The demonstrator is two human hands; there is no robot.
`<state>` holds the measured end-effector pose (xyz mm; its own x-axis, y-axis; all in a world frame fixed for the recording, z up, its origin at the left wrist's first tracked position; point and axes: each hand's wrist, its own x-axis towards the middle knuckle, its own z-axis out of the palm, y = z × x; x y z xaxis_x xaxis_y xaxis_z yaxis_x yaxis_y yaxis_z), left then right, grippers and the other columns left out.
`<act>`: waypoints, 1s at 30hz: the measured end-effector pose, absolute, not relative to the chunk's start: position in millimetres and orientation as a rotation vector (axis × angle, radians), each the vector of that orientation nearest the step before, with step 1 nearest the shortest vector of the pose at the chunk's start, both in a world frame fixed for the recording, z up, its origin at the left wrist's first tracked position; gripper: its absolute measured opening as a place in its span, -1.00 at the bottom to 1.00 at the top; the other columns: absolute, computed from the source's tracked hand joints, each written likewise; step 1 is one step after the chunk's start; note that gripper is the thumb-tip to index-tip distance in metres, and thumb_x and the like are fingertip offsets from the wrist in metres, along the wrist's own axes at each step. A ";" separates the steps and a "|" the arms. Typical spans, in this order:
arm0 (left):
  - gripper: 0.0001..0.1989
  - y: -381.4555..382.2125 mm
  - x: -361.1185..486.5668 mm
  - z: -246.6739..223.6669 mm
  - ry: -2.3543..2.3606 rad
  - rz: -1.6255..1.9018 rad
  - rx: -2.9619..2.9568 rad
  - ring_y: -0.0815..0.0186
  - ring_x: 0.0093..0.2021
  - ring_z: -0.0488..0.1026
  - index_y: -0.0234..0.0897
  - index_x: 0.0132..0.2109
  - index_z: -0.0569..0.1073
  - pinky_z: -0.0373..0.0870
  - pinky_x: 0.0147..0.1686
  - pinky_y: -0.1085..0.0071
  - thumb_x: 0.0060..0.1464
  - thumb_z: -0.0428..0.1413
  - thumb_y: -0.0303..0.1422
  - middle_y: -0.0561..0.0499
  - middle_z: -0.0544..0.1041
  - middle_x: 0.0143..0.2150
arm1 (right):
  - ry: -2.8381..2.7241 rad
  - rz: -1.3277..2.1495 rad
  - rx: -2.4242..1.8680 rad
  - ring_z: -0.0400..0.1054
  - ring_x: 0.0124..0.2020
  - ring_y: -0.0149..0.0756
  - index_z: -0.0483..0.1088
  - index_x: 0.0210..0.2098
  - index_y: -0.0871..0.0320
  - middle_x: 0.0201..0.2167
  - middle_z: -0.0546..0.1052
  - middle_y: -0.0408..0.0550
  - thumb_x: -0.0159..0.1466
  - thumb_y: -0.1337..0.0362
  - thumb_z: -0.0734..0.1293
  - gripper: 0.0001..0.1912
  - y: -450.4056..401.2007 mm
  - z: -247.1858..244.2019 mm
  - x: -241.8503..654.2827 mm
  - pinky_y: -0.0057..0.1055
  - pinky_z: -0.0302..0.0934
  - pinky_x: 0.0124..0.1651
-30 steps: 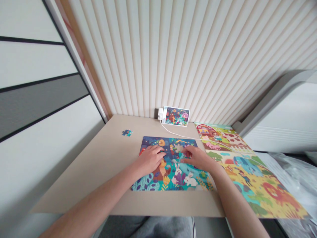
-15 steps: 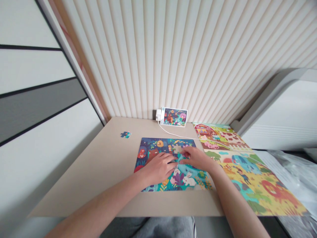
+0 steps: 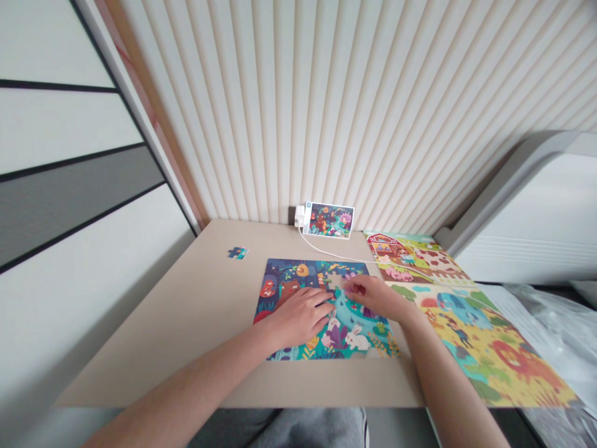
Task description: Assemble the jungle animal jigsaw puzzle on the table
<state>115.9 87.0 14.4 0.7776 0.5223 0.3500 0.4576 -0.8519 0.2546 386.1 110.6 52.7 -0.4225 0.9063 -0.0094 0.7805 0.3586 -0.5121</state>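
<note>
A colourful animal jigsaw puzzle (image 3: 357, 320) lies on the table in front of me, with rabbits, plants and a stream on it. Near its upper middle is a gap (image 3: 334, 281) where the beige table shows through. My left hand (image 3: 304, 316) rests flat on the puzzle, fingers stretched and fingertips just below the gap. My right hand (image 3: 373, 295) is at the gap's right side, its fingers bent and drawn together; what lies between them, if anything, is hidden. Further left, a loose blue puzzle piece (image 3: 237, 252) sits apart on the table.
A picture card (image 3: 329, 220) with the same scene leans against the pleated blind (image 3: 280, 112), beside a white charger (image 3: 299, 216). Its cable (image 3: 321, 251) runs right, across a farm puzzle (image 3: 415, 258) and a savanna puzzle (image 3: 485, 345). Plastic wrapping (image 3: 555, 323) lies beyond the table's right edge.
My right hand has shifted slightly up and right, away from the stream, and its thumb and fingers have drawn closer together. My left hand has stayed in place.
</note>
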 end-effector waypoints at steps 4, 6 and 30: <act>-0.72 86.7 116.8 15.9 0.794 0.621 2.818 0.14 0.26 0.39 -0.18 0.16 0.49 0.32 0.29 0.12 0.35 0.09 -0.34 -0.08 0.49 0.24 | -2.335 0.661 -1.479 0.46 -0.25 -0.19 0.58 -0.17 0.10 -0.24 0.63 -0.01 0.35 0.16 0.33 -0.79 110.6 52.7 385.7 -0.30 0.32 -0.12; -0.73 85.9 117.2 17.5 0.803 0.621 2.824 0.14 0.25 0.40 -0.17 0.15 0.51 0.33 0.28 0.12 0.35 0.09 -0.34 -0.08 0.50 0.23 | -2.335 0.718 -1.465 0.47 -0.26 -0.20 0.59 -0.22 0.08 -0.26 0.63 -0.04 0.33 0.17 0.34 -0.80 110.4 52.5 384.7 -0.31 0.33 -0.14; -0.48 105.9 65.7 12.8 0.939 0.584 2.901 0.07 0.41 0.25 -0.06 0.42 0.27 0.24 0.36 0.03 0.39 0.02 -0.13 -0.12 0.24 0.46 | -2.240 0.557 -1.635 0.43 -0.28 -0.18 0.46 -0.14 0.11 -0.30 0.55 -0.07 0.25 -0.03 0.40 -0.64 130.3 22.3 408.1 -0.31 0.21 -0.24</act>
<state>65.7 105.9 12.8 0.7463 0.5719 0.3404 0.5580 -0.8165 0.1485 408.1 130.3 22.3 -0.2990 0.9540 0.0217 0.8327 0.2719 -0.4824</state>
